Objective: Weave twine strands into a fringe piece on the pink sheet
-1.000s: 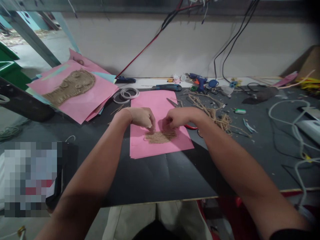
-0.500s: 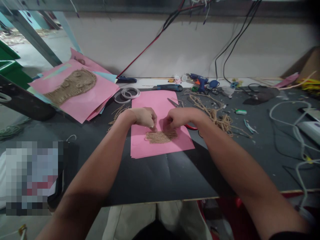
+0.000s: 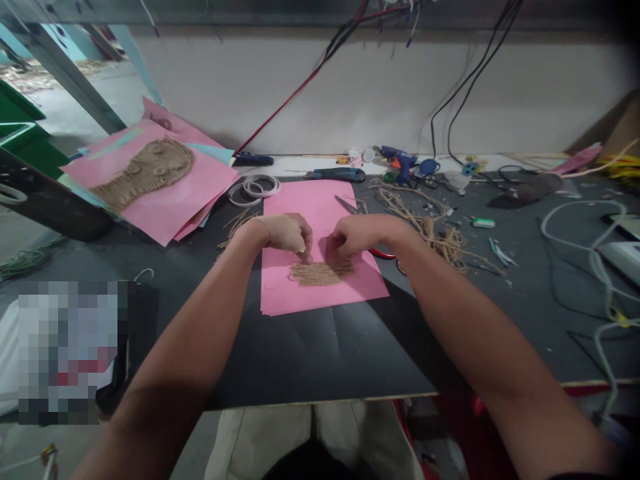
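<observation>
Mat [image 3: 323, 273], brown and ribbed, lies flat on the pink sheet [image 3: 313, 200], immediately on the near side of the grip. Left hand [image 3: 289, 233]: fingers curled downward, tips at the mat's far edge. Right hand [image 3: 354, 237]: fingers curled likewise, tips just beside the same edge, a narrow gap from the left hand. Grip state: fingers bunched on both hands; the tips are small and shaded, so whether either hand pinches anything cannot be told. Scissors [image 3: 345, 204] lie beyond the right hand, with the red handle [image 3: 384, 254] partly covered by that arm. Loose twine [image 3: 447, 247] lies to the right of the right hand. Offcuts [image 3: 234, 228] lie to the left of the left hand; rings [image 3: 274, 189] lie beyond it. Knife [image 3: 337, 175] lies beyond both hands, near the sheet's far edge.
</observation>
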A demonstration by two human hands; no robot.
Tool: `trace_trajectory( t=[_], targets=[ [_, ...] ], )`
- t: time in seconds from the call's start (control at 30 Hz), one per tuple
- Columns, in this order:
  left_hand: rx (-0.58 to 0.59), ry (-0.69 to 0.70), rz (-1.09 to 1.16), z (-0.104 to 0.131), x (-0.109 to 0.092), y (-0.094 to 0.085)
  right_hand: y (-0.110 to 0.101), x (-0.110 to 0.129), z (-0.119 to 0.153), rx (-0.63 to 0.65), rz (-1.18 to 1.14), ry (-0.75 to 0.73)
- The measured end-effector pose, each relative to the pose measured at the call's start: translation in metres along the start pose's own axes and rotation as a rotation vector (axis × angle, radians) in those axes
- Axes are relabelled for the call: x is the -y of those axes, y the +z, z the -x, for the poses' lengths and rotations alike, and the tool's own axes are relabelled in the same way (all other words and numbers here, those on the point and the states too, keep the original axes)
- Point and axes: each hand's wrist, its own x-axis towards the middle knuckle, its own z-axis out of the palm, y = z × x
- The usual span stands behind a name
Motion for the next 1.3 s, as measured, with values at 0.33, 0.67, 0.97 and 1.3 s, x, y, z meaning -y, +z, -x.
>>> trace_trajectory(
  t=[0.33,0.67,0.97,1.3],
  targets=[
    [-0.004,-0.004,0.007,-0.002,-0.003,0.001,0.000,-0.001,0.000,0.021,-0.010,-0.019],
    [0.018,0.020,0.000,0.002,0.002,-0.002,0.011,-0.005,0.005,-0.045,-0.068,-0.023],
    [0.093,0.088,0.051,0.012,0.011,-0.011,0.055,0.002,0.029,-0.438,-0.053,-0.012],
    [0.073,0.062,0.005,0.014,0.012,-0.013,0.068,-0.001,0.029,-0.578,-0.207,-0.025]
  ],
)
